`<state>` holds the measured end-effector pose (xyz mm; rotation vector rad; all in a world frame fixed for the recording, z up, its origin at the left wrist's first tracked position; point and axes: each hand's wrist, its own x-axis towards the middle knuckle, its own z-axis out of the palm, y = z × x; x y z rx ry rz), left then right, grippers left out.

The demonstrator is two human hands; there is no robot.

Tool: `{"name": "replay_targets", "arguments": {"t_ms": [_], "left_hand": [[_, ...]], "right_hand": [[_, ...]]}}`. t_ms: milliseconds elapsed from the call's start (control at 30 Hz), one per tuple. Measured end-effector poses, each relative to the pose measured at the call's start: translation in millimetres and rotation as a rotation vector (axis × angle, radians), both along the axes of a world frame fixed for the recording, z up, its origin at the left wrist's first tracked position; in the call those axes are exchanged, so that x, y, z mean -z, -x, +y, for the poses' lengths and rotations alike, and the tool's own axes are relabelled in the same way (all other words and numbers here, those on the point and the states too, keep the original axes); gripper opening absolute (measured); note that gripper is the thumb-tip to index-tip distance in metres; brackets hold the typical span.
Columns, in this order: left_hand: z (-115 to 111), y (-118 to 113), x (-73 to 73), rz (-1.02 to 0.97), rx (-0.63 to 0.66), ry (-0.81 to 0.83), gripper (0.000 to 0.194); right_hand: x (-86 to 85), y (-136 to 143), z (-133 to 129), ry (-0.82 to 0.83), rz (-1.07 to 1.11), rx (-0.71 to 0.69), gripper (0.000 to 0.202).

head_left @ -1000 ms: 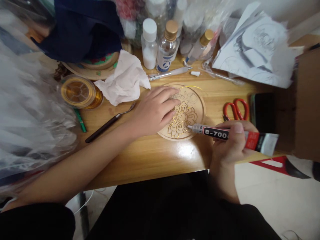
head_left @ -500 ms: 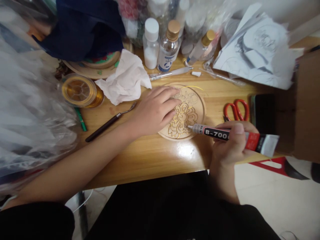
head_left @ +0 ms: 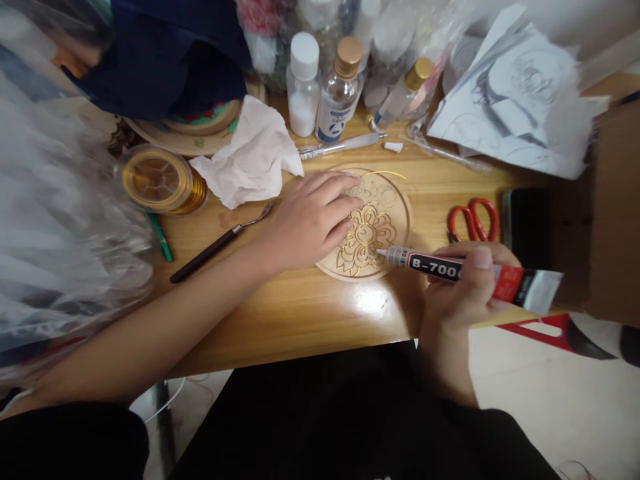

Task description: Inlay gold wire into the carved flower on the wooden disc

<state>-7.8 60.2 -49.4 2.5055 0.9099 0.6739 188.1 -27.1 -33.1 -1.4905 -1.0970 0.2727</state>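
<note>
A round wooden disc point(head_left: 403, 217) lies on the table, bearing a flower pattern outlined in gold wire point(head_left: 367, 235) and a drawn pattern toward its far side. My left hand point(head_left: 317, 217) rests flat over the disc's left part, fingers stretched out and slightly apart. My right hand point(head_left: 473, 283) is wrapped round a glue tube point(head_left: 433, 265) marked B-700, its thumb on top. The tube's white nozzle points left, at the lower right petals of the flower; whether it touches the surface I cannot tell. A yellow wire end point(head_left: 390, 173) shows at the disc's far edge.
Red-handled scissors point(head_left: 473, 221) and a dark phone-like object point(head_left: 526, 220) lie at right, beside a cardboard box point(head_left: 615, 213). At left are a spool of gold wire point(head_left: 163, 180), crumpled tissue point(head_left: 255, 153) and a dark-handled tool point(head_left: 207, 253). Bottles point(head_left: 334, 100) and a pen point(head_left: 345, 145) sit behind.
The glue tube's back end has shifted very slightly to the right. My left hand stays in place on the disc.
</note>
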Motion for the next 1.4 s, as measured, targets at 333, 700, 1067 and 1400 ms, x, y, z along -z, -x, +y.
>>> {"name": "replay_targets", "arguments": {"t_ms": [333, 700, 1067, 1400], "left_hand": [[0.3, 0.3, 0.0, -0.003, 0.001, 0.033, 0.025], [1.0, 0.1, 1.3, 0.004, 0.001, 0.023, 0.024], [0.7, 0.2, 1.7, 0.006, 0.002, 0.015, 0.023], [0.7, 0.6, 2.0, 0.017, 0.002, 0.001, 0.023]], "right_hand": [[2.0, 1.9, 1.6, -0.016, -0.058, 0.017, 0.032], [5.8, 1.3, 2.0, -0.024, -0.048, 0.015, 0.034], [7.8, 1.2, 1.0, -0.024, -0.024, 0.028, 0.035], [3.7, -0.7, -0.3, -0.048, -0.034, 0.010, 0.032]]}}
